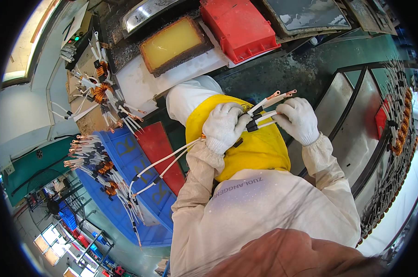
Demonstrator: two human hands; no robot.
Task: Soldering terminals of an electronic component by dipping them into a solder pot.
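White gloves cover both of my hands, held above a yellow cloth (259, 157) across my lap. My left hand (225, 127) is closed around a bundle of white cable leads (264, 121) with black sleeves and copper lugs at their ends. More white leads trail from beneath this hand toward the blue crate; a bit of copper colour shows at its wrist side, mostly hidden. My right hand (299, 121) has its thumb and fingers pinched on the end of one lead, beside the black sleeves. Two copper lugs (289, 93) stick out beyond the fingers.
A blue crate (135, 161) at left carries several copper coils with white leads. More coils (102, 92) lie on a board behind it. Ahead are a rectangular tray with a yellow surface (172, 44) and a red box (239, 30). A rack of hanging coils (400, 120) stands right.
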